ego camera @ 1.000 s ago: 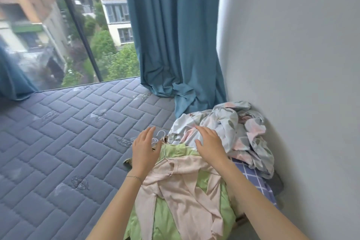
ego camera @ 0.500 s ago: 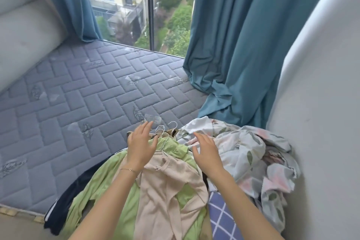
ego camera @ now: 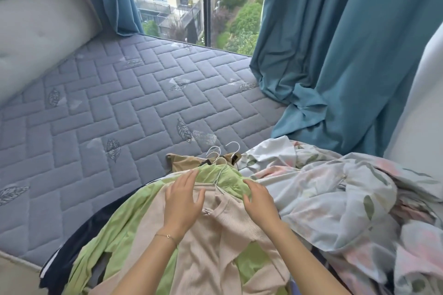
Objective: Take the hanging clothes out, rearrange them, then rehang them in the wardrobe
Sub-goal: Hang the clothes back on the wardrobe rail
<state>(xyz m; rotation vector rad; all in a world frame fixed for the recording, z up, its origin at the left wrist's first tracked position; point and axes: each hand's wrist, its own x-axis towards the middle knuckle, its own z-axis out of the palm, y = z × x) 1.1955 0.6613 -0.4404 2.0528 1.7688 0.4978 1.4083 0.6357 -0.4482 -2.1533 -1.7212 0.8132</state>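
Note:
A pile of clothes on hangers lies at the near edge of the mattress. On top is a beige ribbed top (ego camera: 208, 244), spread over a light green garment (ego camera: 115, 230). A tan garment (ego camera: 184, 163) and a dark navy one (ego camera: 69, 244) stick out from under them. White wire hanger hooks (ego camera: 219, 153) poke out at the far end of the pile. My left hand (ego camera: 183, 201) rests flat on the beige top's collar, fingers apart. My right hand (ego camera: 260, 201) lies flat beside it on the beige and green fabric, holding nothing.
The grey-blue quilted mattress (ego camera: 119, 108) stretches left and back to a window. A crumpled floral sheet (ego camera: 335, 194) fills the right side. Teal curtains (ego camera: 335, 43) hang at the back right, a padded headboard (ego camera: 36, 26) stands at left, and a white wall (ego camera: 419, 103) borders the right.
The view swung left and down, bringing the headboard and more mattress into sight. Both hands slid back from the hanger hooks onto the beige top's collar.

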